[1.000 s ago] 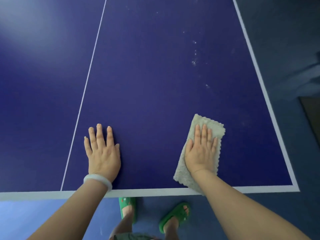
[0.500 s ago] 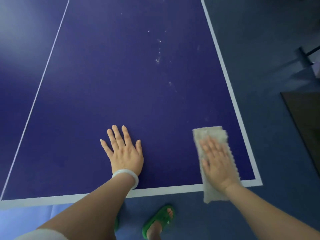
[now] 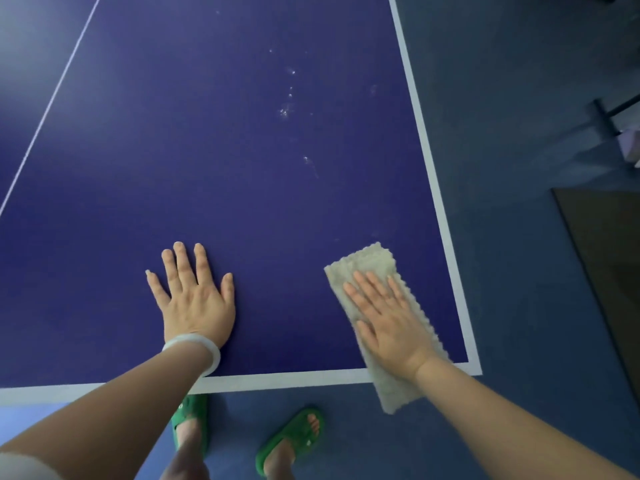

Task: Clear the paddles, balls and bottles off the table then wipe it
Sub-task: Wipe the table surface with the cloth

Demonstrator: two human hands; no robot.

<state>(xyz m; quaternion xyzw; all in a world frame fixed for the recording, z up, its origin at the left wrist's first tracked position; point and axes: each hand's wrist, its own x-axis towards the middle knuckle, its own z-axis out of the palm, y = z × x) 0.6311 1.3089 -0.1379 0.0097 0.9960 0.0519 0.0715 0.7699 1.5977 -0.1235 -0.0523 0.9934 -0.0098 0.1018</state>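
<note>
Item one, the table (image 3: pixel 207 174): we record a deep blue playing surface with a white border line (image 3: pixel 433 174) along its right and near edges and a thin white centre line (image 3: pixel 52 98) running away at the left. A scatter of pale specks (image 3: pixel 284 111) lies on the blue right of the middle, well beyond both hands.

Item two, the cloth (image 3: pixel 367 268): pale beige with a scalloped edge, it lies lengthwise near the table's near right corner, and its near end hangs over the table edge.

Item three, the right hand (image 3: pixel 389 329): it lies flat on the cloth, and its fingers (image 3: pixel 367 289) are straight and close together, pressing down and gripping nothing.

Item four, the left hand (image 3: pixel 194 303): its palm rests on the bare blue, well apart from the cloth. Its fingers (image 3: pixel 180 265) are straight and spread, holding nothing. A white bangle (image 3: pixel 194 342) sits at its wrist.

Item five, the room: we see a dark blue floor (image 3: pixel 519 98) to the right of the table, a dark mat (image 3: pixel 606 265) at the right edge, and a black bar (image 3: pixel 604 116) beyond it. Two green sandals (image 3: pixel 294 439) stand on the floor below the near edge.
</note>
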